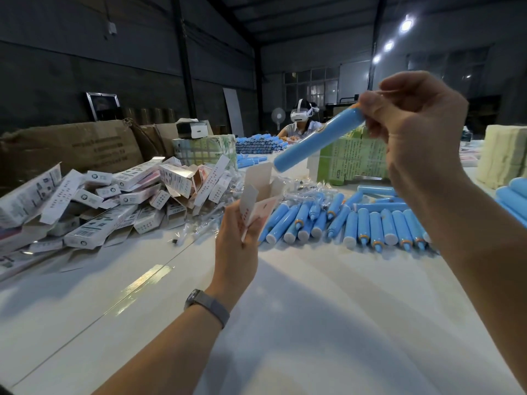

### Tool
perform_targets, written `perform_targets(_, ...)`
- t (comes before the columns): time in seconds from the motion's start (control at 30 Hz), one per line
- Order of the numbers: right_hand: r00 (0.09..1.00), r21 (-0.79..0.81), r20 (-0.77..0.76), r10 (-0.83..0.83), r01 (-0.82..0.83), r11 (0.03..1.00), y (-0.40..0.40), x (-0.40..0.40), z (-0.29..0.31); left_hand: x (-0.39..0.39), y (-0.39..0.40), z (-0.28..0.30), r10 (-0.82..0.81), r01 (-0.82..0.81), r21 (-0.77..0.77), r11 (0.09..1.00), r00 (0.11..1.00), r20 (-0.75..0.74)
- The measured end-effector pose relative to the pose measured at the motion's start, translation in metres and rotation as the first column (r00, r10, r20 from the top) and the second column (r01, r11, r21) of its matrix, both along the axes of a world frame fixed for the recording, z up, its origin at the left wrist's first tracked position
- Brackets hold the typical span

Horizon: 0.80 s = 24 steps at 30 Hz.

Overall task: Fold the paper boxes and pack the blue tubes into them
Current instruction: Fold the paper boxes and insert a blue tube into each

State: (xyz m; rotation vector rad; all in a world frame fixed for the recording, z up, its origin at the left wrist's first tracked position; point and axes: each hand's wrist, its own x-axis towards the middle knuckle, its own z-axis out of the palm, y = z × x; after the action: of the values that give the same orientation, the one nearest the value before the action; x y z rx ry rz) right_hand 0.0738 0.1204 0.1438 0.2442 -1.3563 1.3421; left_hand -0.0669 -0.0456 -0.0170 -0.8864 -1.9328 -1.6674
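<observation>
Here, one blue tube (318, 141) hangs in the air above the table (313, 323), tilted, its lower flat end just over the open mouth of one paper box (261, 192). The right hand (413, 132) pinches the tube's upper, orange-collared end between curled fingertips. The left hand (236, 238), a watch (206, 305) on its wrist, grips the box's lower part with fingers wrapped round it; the box stands upright with its top flaps splayed open.

Behind the box, toward the table's right edge, lies a row of loose tubes (365, 223), roughly twenty, overlapping too much for an exact count. Toward the left edge sits a heap of boxes (114, 201), well over a dozen, some folded and some open. Near the far edge stand two green printed bundles (353, 158), and one person in a headset (302, 121) sits there.
</observation>
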Motion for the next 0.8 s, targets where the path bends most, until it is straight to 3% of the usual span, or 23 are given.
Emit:
perform_targets(0.13, 1.0, 0.042, 0.002, -0.017, 0.016, 0.999, -0.005, 0.004, 0.001, 0.001, 0.001, 0.001, -0.005, 0.005, -0.006, 1.0, 1.0, 0.012)
perform_targets(0.23, 0.994, 0.114, 0.053, -0.091, 0.085, 0.99, -0.015, -0.001, -0.012, 0.003, 0.002, 0.0, -0.016, 0.014, -0.031, 0.999, 0.998, -0.054)
perform_targets(0.37, 0.99, 0.132, 0.118, -0.075, 0.059, 0.99, -0.03, -0.013, -0.029, 0.008, 0.004, -0.002, -0.065, 0.054, -0.093, 0.994, 0.99, -0.124)
perform_targets(0.57, 0.972, 0.278, 0.209, -0.112, 0.051, 0.959, -0.044, -0.026, -0.047, 0.009, 0.006, -0.003, -0.101, 0.097, -0.067, 0.993, 0.993, -0.067)
perform_targets(0.8, 0.93, 0.461, -0.024, -0.366, 0.335, 0.822, -0.045, -0.031, -0.054, 0.008, 0.008, -0.003, -0.084, 0.078, -0.067, 0.995, 0.992, -0.093)
